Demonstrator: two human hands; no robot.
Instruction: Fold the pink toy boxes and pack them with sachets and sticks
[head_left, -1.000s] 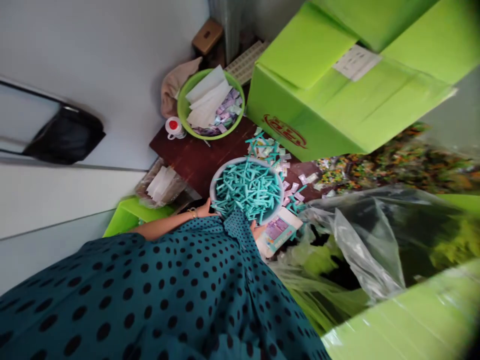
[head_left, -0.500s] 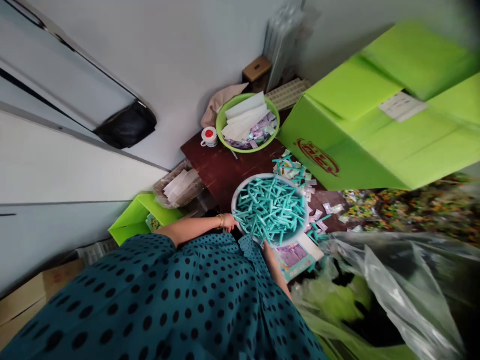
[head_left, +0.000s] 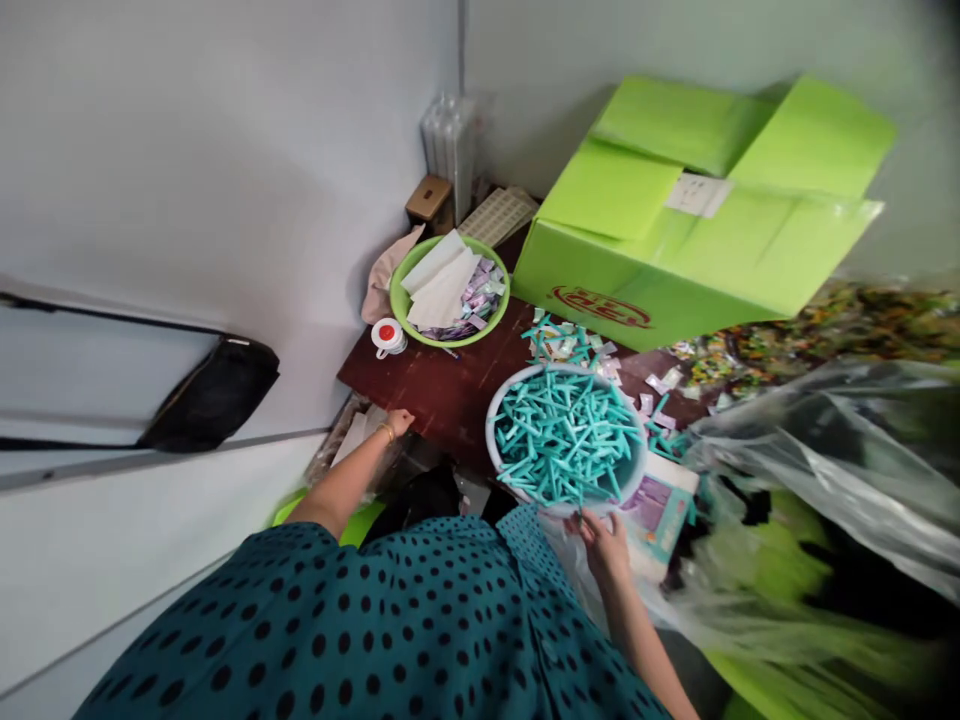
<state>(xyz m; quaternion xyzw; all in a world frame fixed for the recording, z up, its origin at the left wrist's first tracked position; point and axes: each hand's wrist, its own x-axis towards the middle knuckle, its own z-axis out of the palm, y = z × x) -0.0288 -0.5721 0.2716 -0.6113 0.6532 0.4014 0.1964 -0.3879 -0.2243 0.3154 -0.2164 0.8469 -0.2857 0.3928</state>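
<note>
The basin (head_left: 491, 432) of teal sticks (head_left: 566, 430) stands near the edge of the dark red table (head_left: 450, 392). In my opinion, a bump could spill this high heap. Beside it, the right hand (head_left: 600, 540) has fingers slightly apart; whether the left hand (head_left: 401, 421) grips, I cannot tell.

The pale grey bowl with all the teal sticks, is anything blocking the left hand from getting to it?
Nothing visible does. Between the left hand and the pale grey bowl, only dark red tabletop shows. The cup and green basin stand farther back, off that path.
</note>
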